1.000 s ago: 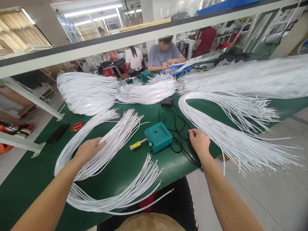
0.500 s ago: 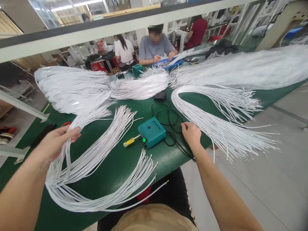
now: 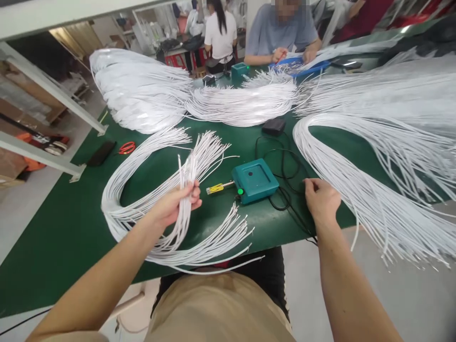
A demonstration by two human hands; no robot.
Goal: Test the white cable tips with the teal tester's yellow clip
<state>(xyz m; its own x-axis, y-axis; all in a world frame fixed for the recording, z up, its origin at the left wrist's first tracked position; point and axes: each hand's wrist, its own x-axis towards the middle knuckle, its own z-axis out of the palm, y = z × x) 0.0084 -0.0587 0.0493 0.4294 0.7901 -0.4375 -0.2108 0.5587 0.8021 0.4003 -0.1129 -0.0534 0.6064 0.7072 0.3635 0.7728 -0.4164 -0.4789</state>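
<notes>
My left hand (image 3: 173,205) is closed around a few white cables (image 3: 191,166), whose ends stick up past the fingers. Under and beside it a curved bundle of white cables (image 3: 116,187) lies on the green table, its ends fanned into separate groups. My right hand (image 3: 323,202) is pinched closed near the table's front edge, beside a black cord; whatever its fingertips hold is too small to make out. Between the hands sits a teal box-shaped device (image 3: 254,181) with a green knob and a yellow-labelled tip (image 3: 215,189) pointing left. A folded white cable bundle (image 3: 331,161) lies right of my right hand.
Large cable heaps (image 3: 142,90) line the table's far side. A black adapter (image 3: 273,126) lies behind the device, and red-handled scissors (image 3: 127,148) at the left. Across the table a co-worker (image 3: 267,33) handles things in a blue tray (image 3: 309,69). White frame posts (image 3: 57,88) stand left.
My left hand has moved right and toward the device, bringing the held cables from the bundle's left side over its middle. My right hand stays pinched beside the cord. The view has shifted.
</notes>
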